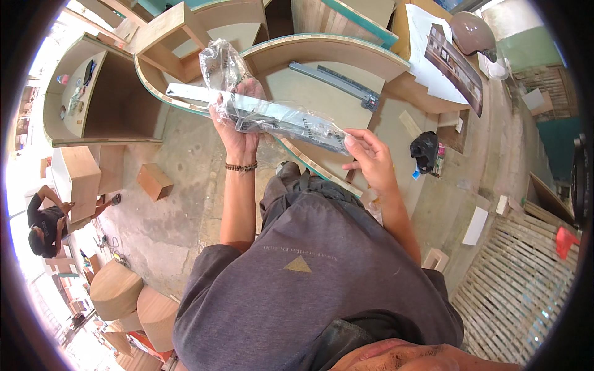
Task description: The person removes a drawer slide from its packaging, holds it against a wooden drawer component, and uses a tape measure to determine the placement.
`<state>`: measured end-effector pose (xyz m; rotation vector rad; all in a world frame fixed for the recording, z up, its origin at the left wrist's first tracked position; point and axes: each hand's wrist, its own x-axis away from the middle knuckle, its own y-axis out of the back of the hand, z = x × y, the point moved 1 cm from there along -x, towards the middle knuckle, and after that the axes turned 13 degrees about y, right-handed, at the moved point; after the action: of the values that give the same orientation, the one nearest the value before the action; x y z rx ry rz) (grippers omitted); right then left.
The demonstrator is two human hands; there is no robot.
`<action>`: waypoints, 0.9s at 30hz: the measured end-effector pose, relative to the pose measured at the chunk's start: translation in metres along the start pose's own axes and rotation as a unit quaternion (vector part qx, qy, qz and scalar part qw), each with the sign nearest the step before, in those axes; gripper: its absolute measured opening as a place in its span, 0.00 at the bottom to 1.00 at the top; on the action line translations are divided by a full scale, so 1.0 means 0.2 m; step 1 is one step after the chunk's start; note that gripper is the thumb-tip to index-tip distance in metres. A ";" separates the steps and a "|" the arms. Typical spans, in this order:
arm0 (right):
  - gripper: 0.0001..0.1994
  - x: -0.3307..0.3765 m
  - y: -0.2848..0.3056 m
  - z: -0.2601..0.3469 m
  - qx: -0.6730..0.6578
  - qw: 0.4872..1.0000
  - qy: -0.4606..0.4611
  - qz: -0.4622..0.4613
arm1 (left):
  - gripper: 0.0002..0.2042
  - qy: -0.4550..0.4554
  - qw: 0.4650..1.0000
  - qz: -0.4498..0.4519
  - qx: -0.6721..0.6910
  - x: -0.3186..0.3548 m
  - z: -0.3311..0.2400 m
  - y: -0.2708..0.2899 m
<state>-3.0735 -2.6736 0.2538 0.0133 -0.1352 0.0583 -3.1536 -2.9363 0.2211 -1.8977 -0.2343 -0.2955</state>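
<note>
Across the front of me, a metal drawer slide [185, 93] sits partly inside a clear plastic bag [315, 128]; its bare left end sticks out. My left hand [234, 133] is closed round the bagged slide near its middle, and crumpled plastic rises above the fingers. With thumb and fingers, my right hand [373, 159] pinches the bag's right end. Just beyond, more grey drawer slides [337, 85] lie on the flat panel inside a curved wooden cabinet frame [322, 42].
Printed sheets [455, 68] and a brown helmet [473, 34] rest at the far right. A black plastic bag [424, 151] lies right of my right hand. A wooden block [154, 182] stands on the floor at left, where another person [48, 222] works. A slatted bamboo platform [513, 284] is at lower right.
</note>
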 end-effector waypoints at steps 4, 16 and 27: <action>0.16 -0.04 -0.04 -0.07 0.193 0.978 0.078 -0.027 | 0.20 -0.076 0.996 0.023 -0.050 0.02 -0.08 0.11; 0.06 0.05 -0.22 0.10 0.350 0.827 0.359 0.254 | 0.27 -0.099 0.989 -0.052 -0.093 0.32 -0.32 0.17; 0.07 0.06 -0.32 0.15 0.231 0.755 0.463 0.403 | 0.23 -0.087 0.995 -0.045 -0.029 0.43 -0.48 0.31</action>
<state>-3.0617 -2.7382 0.2836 0.4216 0.8989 0.9603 -3.0624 -3.0452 0.2238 -1.9747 -0.4333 -0.1976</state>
